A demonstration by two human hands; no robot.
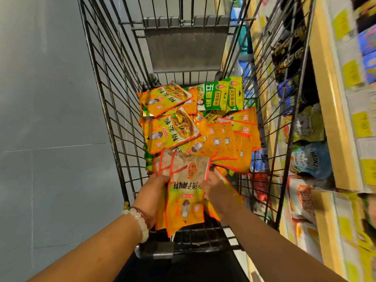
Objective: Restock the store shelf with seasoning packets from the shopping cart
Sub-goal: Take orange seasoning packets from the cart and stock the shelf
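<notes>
— Grey floor on the left, stocked shelf (329,110) on the right, and the cart (105,110) between them. Which step is this?

— Gathering, I'd say. Both hands are down in the near end of the cart, on one fanned stack (184,192) of orange packets. The left hand (155,185) grips the stack's left edge, fingers tucked behind where I can't see them. The right hand (211,186) holds the right edge, its fingers curled against the packets; it is blurred, so how tightly I cannot tell.

— And the rest of the stock?

— Just beyond the hands, a loose pile (195,129) of orange packets covers the cart bottom, with green packets (220,94) furthest from the hands, against the far end.

— Next move?

— Probably squaring the stack so nothing slips, lifting it clear of the wire sides, then turning right toward the shelf. The fan looks loose, so packets could slide out. Which shelf slot takes them I can't make out; that side is blurred.
</notes>
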